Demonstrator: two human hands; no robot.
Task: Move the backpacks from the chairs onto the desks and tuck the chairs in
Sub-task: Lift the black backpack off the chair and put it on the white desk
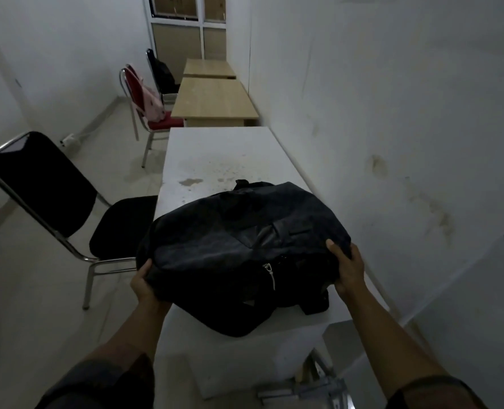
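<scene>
Soft, slumping black backpack [239, 246] on white counter [215, 154], L hand [144, 286] & R hand [348, 270] fingers grasping its side edges; prob light, best held there

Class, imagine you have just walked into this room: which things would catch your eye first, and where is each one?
First, the black backpack lying on the near end of the white desk, gripped at its sides by the left hand and right hand. Next, the empty black chair pulled out to the left. Farther back, a pink backpack sits on a red chair.
</scene>
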